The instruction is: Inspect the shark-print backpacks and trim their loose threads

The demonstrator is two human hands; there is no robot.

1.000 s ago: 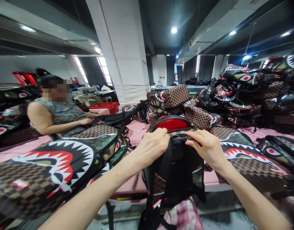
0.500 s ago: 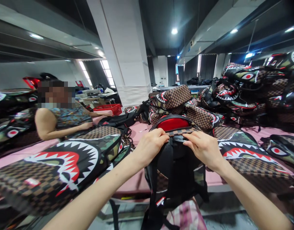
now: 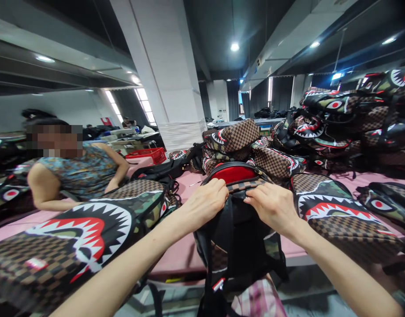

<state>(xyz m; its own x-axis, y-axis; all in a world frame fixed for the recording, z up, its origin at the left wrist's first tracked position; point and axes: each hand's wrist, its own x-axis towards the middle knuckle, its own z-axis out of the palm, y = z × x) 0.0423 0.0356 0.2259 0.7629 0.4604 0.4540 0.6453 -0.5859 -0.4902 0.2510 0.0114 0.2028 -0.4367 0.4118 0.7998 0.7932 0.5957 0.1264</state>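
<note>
A black backpack (image 3: pixel 247 242) stands upright in front of me at the table's edge, its black back and straps facing me. Its top is unzipped and shows a red lining (image 3: pixel 237 173). My left hand (image 3: pixel 209 199) is closed on the left part of the backpack's top edge, beside a brown checkered strip (image 3: pixel 239 187). At the right end of that strip, my right hand (image 3: pixel 272 203) pinches the same edge between thumb and fingers. The fingertips of both hands are partly hidden by the fabric.
Checkered shark-mouth backpacks lie on the pink table (image 3: pixel 185 255) to the left (image 3: pixel 99 229) and right (image 3: pixel 344 215). More backpacks (image 3: pixel 334 116) are piled at the back right. Another person (image 3: pixel 83 169) sits at the left, near a red crate (image 3: pixel 147 155).
My right hand has shifted slightly left along the top edge, and its fingers have closed in more. The other person has leaned left and moved an arm. The camera view has turned slightly.
</note>
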